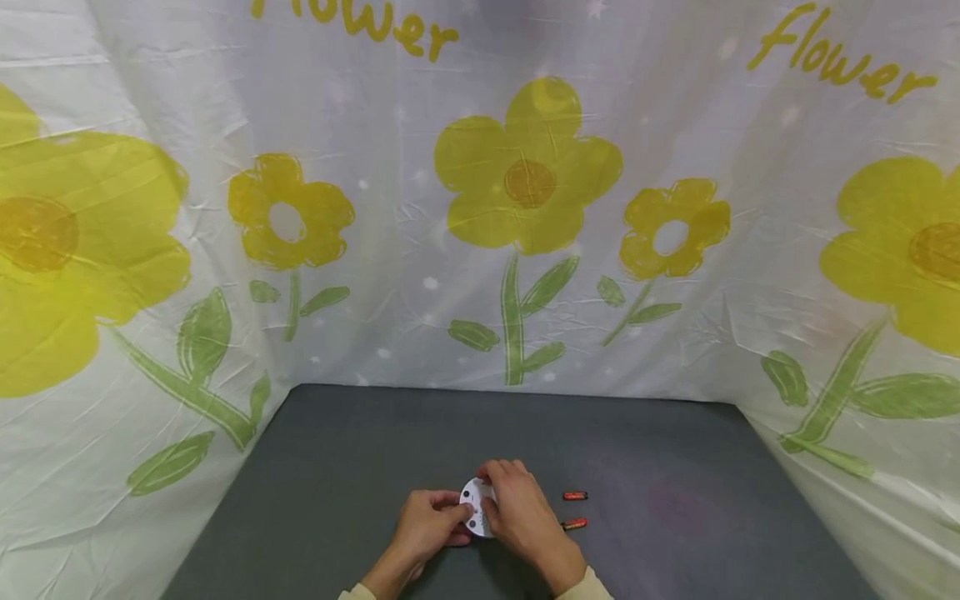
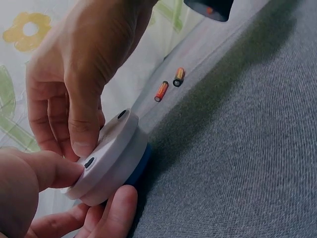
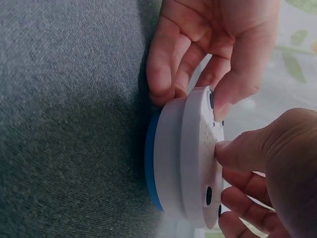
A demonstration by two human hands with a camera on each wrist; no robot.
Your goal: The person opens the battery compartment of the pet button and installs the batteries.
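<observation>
A round white device (image 1: 476, 493) with a blue underside is held between both hands above the dark tabletop. Its upturned white face carries small black pads and a patch of tiny holes, seen in the right wrist view. My left hand (image 1: 426, 527) pinches the near-left edge, thumb on the white face and fingers beneath. From the right, my right hand (image 1: 521, 508) holds the device with its thumb (image 3: 242, 151) pressed on the face and its fingers curled at the far edge. Two red-and-black batteries (image 1: 575, 496) lie just right of the right hand.
The dark grey tabletop (image 1: 360, 450) spreads around the hands. White curtains (image 1: 397, 317) printed with yellow flowers rise along its back and sides. A dark object (image 2: 210, 9) shows at the top of the left wrist view.
</observation>
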